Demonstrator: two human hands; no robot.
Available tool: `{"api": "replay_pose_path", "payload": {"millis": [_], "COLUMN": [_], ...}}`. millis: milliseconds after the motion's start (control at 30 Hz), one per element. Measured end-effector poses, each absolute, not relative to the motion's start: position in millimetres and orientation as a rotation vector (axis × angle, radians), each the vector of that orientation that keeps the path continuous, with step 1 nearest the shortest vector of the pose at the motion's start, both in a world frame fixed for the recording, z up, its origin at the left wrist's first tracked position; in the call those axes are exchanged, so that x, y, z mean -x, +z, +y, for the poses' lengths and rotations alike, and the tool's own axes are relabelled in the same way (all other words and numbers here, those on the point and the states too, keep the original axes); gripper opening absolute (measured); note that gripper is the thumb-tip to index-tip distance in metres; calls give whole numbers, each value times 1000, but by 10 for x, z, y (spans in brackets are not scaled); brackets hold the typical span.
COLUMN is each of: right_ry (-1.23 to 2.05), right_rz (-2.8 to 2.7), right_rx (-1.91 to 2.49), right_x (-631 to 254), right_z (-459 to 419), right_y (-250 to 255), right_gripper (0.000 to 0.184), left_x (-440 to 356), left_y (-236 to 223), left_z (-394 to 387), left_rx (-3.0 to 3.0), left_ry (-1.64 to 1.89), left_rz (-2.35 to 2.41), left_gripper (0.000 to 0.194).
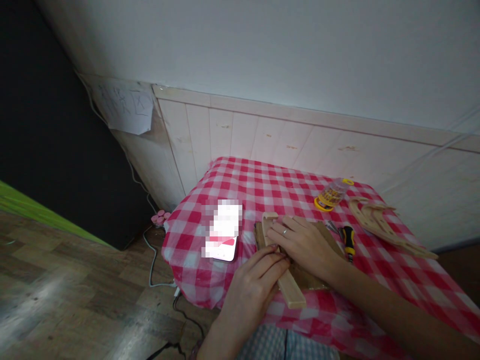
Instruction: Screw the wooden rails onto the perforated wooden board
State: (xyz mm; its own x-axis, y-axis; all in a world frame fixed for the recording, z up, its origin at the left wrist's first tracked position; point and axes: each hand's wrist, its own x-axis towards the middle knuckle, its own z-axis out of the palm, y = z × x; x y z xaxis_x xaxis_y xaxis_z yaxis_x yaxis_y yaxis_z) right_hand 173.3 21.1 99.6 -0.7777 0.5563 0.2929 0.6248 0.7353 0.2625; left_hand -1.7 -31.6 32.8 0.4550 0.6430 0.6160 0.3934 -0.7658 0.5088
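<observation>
A pale wooden strip (291,290) with a hooked far end lies aslant over a brown board (317,280) on the table. My left hand (257,277) grips the strip's middle from the left, its fingertips bent over the top. From the right, my right hand (305,245) lies across the upper part of the strip, its fingers closed over it; one finger wears a ring. Both hands nearly touch, and whatever is under the fingertips is hidden. Beside the right hand is a black and yellow screwdriver (348,240), with small metal pieces (332,227) near it.
A lit phone (227,235) lies left of the board on the red checked tablecloth (195,240). A clear bottle with yellow ends (332,195) and curved wooden parts (380,225) are at the right. Cables (150,260) run along the floor at the left; a panelled wall (243,135) stands behind.
</observation>
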Motion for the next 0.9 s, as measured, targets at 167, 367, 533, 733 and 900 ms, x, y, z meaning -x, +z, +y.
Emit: {"api": "replay_pose_path", "payload": {"millis": [167,367,533,733,900], "right_ry": [-346,-261,-285,-419,-497], "right_rz": [-2685,-2657,-2694,-2698,-2721], "right_rx": [1006,1035,1029,1012,904], "right_x": [-1724,-1716,-1756,-1875,-1916], "right_z": [212,230,231,245,249], "right_y": [938,885,934,1019,1032], "right_gripper": [23,24,26,27,30], "left_x": [25,18,19,-55,-138], "left_y": [316,290,366,466,478], "left_z": [-302,-299,-287,-264,-276], "left_rx": [-2370,-2341,-2426,-2614,-2765], "left_ry": [1194,1252,1188,1178,1113], "left_rz": [870,838,869,831,872], "left_gripper": [36,34,34,30,26]}}
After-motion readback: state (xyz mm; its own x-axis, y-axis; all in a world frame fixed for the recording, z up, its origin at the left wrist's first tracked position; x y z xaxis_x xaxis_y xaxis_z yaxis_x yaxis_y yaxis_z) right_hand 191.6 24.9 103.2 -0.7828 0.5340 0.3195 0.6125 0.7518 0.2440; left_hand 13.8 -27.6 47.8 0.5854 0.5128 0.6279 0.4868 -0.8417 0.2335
